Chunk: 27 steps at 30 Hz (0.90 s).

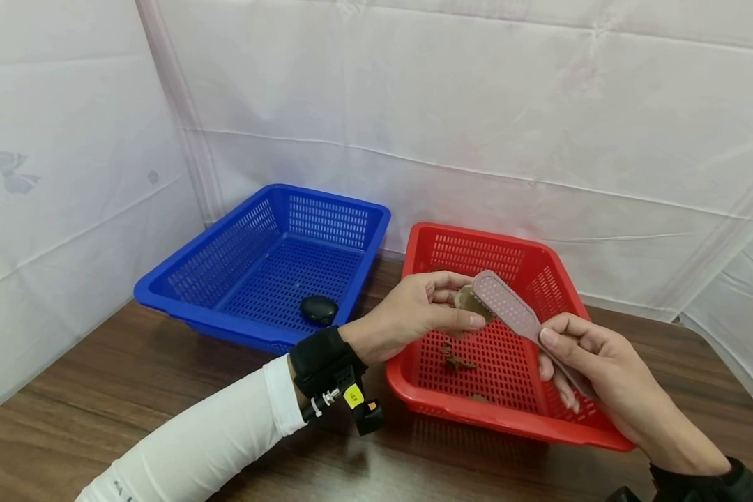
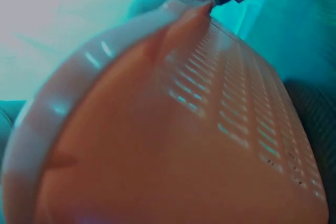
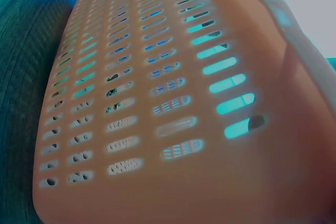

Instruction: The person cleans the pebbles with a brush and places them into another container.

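At four o'clock, above the red basket, the left hand pinches a greenish stone; the right hand is clamped on a mauve paddle slanting toward ten. Its head overlaps the stone, though whether they touch is hard to tell. This looks like rubbing the stone, which calls for a steady hold and short strokes. The basket's rim runs under both wrists, at nine and four; room to move lies upward, toward twelve.

Curtained booth: white sheets on 3 sides of a wood-grain table
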Each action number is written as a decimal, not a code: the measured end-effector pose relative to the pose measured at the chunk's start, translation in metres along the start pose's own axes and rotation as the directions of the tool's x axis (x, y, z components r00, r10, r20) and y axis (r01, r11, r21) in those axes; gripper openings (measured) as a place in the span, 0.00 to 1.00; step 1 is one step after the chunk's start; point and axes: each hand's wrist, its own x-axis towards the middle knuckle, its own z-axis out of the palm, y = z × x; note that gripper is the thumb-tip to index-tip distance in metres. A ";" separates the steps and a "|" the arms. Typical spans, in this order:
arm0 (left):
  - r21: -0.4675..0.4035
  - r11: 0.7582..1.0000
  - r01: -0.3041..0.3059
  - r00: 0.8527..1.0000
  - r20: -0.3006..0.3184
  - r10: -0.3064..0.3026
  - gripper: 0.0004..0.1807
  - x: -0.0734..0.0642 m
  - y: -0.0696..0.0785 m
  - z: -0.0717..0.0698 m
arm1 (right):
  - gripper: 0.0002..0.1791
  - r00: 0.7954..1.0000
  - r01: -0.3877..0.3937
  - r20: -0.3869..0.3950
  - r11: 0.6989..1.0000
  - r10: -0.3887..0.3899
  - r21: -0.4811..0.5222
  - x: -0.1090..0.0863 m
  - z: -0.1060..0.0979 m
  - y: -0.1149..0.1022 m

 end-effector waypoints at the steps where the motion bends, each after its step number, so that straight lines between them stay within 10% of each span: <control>1: -0.008 1.000 0.002 1.000 0.004 -0.002 0.29 0.000 0.000 0.000 | 0.14 1.000 -0.004 -0.006 1.000 0.004 -0.016 0.000 0.001 0.000; 12: -0.031 0.999 -0.024 0.999 0.031 0.025 0.28 0.001 -0.001 -0.002 | 0.11 0.988 -0.091 -0.128 0.994 0.083 -0.057 0.001 0.001 -0.005; 27: 0.005 0.999 -0.049 0.999 0.015 0.049 0.28 0.003 -0.003 -0.003 | 0.11 0.996 -0.056 -0.078 0.992 0.047 -0.112 0.002 0.004 -0.005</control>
